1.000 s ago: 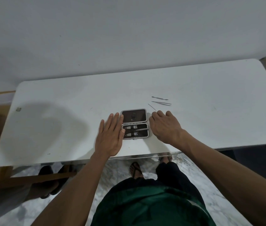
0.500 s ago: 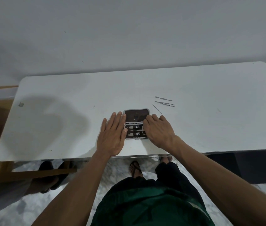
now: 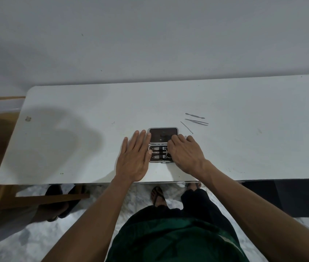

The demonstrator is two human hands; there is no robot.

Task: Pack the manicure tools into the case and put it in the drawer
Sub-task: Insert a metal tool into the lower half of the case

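Observation:
The small grey manicure case (image 3: 160, 136) lies open flat on the white table (image 3: 74, 129), its dark lid half farther away and its near half holding several clippers under straps. My left hand (image 3: 135, 157) rests flat on the table against the case's left edge, fingers spread. My right hand (image 3: 185, 153) lies over the case's right side, fingertips on the inside, hiding that part. Three thin metal tools lie loose to the right beyond the case: a cuticle pusher (image 3: 195, 115), tweezers (image 3: 197, 122) and a thin pick (image 3: 186, 127).
A pale wall stands right behind the table. A wooden bench or shelf (image 3: 51, 197) and dark shoes sit under the table's left part. My sandalled feet stand on marble floor at the near edge. A small chip (image 3: 28, 118) marks the table's left side.
My right hand has slid left from beside the case onto its right half. My left hand has stayed by the left edge. The loose tools have not moved.

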